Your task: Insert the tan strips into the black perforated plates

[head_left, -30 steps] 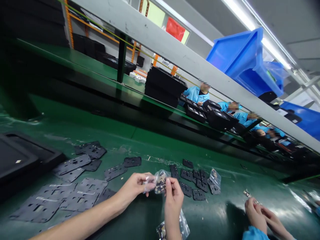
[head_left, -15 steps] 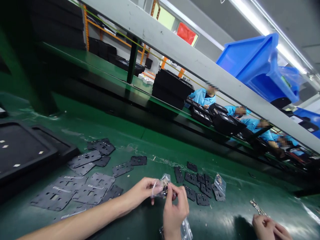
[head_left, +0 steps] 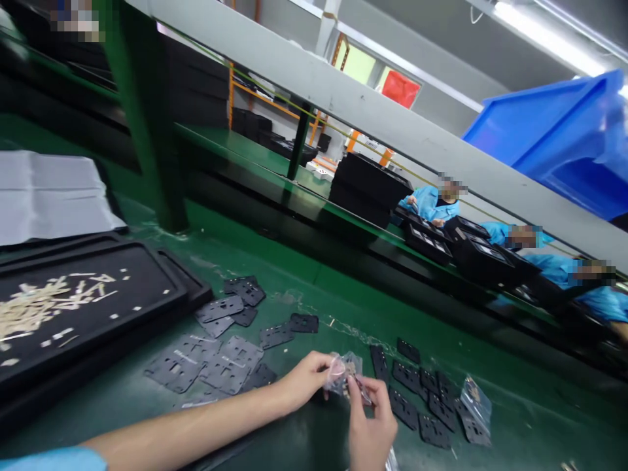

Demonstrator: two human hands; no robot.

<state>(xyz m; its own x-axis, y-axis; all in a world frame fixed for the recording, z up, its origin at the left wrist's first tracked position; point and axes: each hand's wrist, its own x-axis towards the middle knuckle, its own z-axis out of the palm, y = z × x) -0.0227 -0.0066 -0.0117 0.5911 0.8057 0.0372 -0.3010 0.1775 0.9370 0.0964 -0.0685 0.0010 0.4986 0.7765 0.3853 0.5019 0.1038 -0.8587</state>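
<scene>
A small clear plastic bag [head_left: 349,364] with small parts inside is held between both my hands over the green tabletop. My left hand [head_left: 314,381], reaching in from the lower left, pinches one side of it. On the other side, the fingers of my right hand [head_left: 371,418] are closed against the bag and its contents; exactly what the fingertips grip is partly hidden. Thin black plates [head_left: 407,376] with holes lie just right of my hands. Beyond them rests another clear bag [head_left: 475,400] of small parts. Larger dark plates [head_left: 230,360] are spread left of my hands.
Stacked black trays [head_left: 147,275] stand at the left, the top one holding many small pale strips [head_left: 34,304]. White paper [head_left: 49,196] lies behind them. A green post [head_left: 152,131] rises from the bench. People in blue sit across, and a blue bin [head_left: 549,124] hangs upper right.
The view has swung left, bringing the pale strips and white paper into sight. Another person's hand with a metal strip at lower right has left view. Both my hands still hold the bag.
</scene>
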